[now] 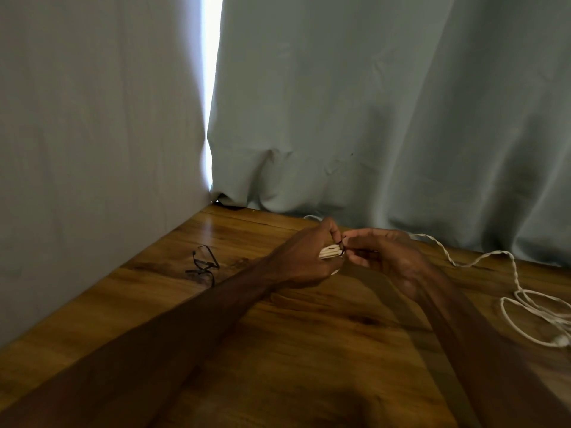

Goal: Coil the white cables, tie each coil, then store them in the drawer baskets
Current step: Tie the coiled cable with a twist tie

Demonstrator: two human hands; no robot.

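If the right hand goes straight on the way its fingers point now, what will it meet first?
Probably the white coil, which the left hand grips. The right hand, pinching a dark tie, points leftward at it from close by.

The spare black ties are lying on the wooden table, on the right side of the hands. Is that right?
Not quite. The spare black ties do lie on the wooden table, but on the left side of the hands, out past the left hand, which holds the white coil. The head view shows it.
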